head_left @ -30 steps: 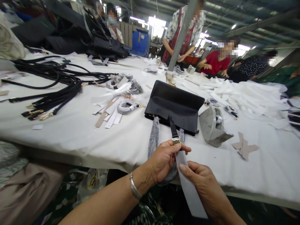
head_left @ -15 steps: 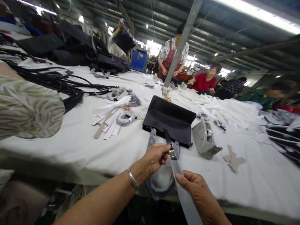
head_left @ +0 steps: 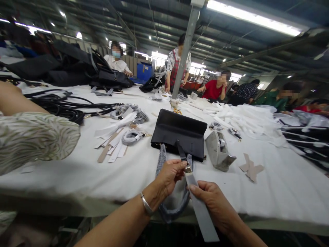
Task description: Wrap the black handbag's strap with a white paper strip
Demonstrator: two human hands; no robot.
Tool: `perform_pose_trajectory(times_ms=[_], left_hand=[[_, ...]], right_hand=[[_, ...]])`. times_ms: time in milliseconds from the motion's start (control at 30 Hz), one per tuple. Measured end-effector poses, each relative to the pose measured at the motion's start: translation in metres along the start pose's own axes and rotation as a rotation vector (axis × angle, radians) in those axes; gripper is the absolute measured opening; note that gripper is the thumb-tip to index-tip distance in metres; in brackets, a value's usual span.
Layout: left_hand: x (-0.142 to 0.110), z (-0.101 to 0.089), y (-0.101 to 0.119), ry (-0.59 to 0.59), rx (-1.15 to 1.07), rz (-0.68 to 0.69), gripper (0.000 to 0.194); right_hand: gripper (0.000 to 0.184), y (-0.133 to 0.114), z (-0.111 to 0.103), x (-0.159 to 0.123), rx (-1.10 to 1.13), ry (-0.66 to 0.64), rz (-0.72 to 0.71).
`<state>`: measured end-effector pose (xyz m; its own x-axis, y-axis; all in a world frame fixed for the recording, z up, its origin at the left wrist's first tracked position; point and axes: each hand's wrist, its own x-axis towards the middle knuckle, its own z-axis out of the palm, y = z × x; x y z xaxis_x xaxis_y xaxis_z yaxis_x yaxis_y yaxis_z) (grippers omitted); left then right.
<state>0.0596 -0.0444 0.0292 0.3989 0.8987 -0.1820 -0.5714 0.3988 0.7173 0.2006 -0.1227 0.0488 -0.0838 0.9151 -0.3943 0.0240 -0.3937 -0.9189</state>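
A black handbag [head_left: 180,133] lies on the white table [head_left: 269,192] in front of me. A black strap with a gold buckle [head_left: 187,168] runs from the bag toward me. My left hand [head_left: 169,176] pinches the strap at the buckle. My right hand [head_left: 213,202] grips a grey-white strip [head_left: 202,214] that hangs down from the buckle past the table edge. A wrapped grey handle [head_left: 172,209] loops from the bag under my left hand.
A grey metal tape holder [head_left: 218,151] stands right of the bag, beside crossed tan strips [head_left: 250,168]. Paper strips and wrapped straps [head_left: 120,137] lie to the left, black straps [head_left: 66,106] farther left. A neighbour's sleeve [head_left: 33,140] reaches in. Other people work at the far side.
My head has tilted up, so the table sits lower in view. A neighbour's patterned sleeve has come in from the left. Both hands keep their hold on strap and strip.
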Motion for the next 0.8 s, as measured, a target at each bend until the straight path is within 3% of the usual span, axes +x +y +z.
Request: perform_pose_trajectory(times_ms=[433,667,800], left_hand=[[0.003,-0.004,-0.008,0.009,-0.034,0.013,0.027],[0.004,-0.005,-0.008,0.111,-0.077,0.022,0.028],[0.003,-0.001,-0.006,0.077,-0.042,0.038,0.033]], right_hand=[[0.044,-0.003,0.004,0.016,0.050,0.049,-0.063],[0.047,0.003,0.019,0.018,0.076,0.144,-0.084],[0.048,0.001,0.021,0.022,-0.003,0.189,-0.146]])
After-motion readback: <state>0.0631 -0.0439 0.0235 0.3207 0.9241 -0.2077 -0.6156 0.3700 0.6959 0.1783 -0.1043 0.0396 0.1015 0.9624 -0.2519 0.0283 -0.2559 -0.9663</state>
